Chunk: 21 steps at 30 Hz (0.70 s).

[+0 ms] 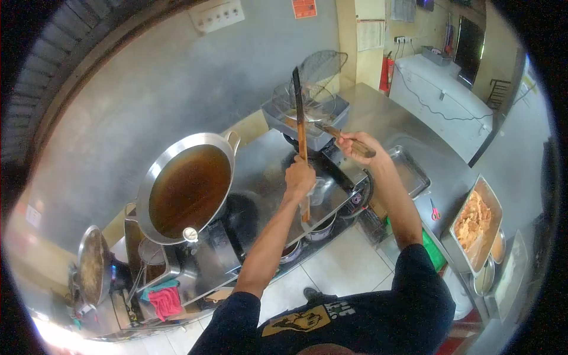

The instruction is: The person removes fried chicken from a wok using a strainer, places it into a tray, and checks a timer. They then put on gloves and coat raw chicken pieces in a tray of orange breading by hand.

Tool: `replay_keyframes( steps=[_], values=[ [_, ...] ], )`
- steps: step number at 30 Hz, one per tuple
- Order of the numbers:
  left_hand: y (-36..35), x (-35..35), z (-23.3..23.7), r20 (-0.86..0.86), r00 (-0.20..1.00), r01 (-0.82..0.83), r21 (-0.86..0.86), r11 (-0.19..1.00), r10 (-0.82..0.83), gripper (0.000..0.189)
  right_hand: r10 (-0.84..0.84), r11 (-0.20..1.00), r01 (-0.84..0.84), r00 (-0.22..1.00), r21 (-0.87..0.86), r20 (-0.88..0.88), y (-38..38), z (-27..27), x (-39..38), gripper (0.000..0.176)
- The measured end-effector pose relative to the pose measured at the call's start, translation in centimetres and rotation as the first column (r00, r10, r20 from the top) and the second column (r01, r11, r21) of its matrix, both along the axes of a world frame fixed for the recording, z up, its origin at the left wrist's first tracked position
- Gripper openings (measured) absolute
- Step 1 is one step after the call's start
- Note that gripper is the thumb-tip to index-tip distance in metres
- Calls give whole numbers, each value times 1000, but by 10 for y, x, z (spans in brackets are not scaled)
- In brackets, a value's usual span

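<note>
My left hand (300, 177) is closed around a long wooden stick (302, 139) with a dark far end, held nearly upright. In my right hand (357, 144) is a wooden-handled skimmer (332, 131); its head is partly hidden over the grey plastic bin (316, 141). A large dark mesh strainer (325, 66) leans up out of that bin against the wall. To the left of my hands, a wide metal wok (142, 201) holds brown oil (190, 192) and has a small round white-faced dial (190, 234) at its rim.
A metal tray (500, 198) of pale battered-looking food stands at right, near red scissors (435, 210) and a shallow metal tray (427, 188). Further left are another pan (89, 248), a sieve (151, 251) and a pink cloth (165, 303). A white chest freezer (426, 89) stands at the back.
</note>
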<state>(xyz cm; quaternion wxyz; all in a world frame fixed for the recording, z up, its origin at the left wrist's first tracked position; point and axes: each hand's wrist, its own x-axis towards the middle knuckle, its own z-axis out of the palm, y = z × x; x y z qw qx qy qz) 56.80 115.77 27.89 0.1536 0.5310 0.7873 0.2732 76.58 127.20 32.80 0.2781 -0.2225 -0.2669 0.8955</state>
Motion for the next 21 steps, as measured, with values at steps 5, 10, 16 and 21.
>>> replay_keyframes(
  steps=[5,10,16,21],
  values=[
    [-13,-16,16,-47,998,-26,126,992,33,38,21,977,-61,981,202,193,-3,-1,-16,11],
    [-33,-17,40,34,996,-86,142,986,82,36,58,993,-69,992,96,109,13,-11,-19,13],
    [-37,-57,58,507,860,-128,311,942,-51,30,146,988,-148,989,-43,-34,15,-6,-13,33],
    [-117,-85,123,815,492,-149,424,893,-305,28,-36,968,-17,978,-251,-205,-23,-25,-14,69]
  ],
)
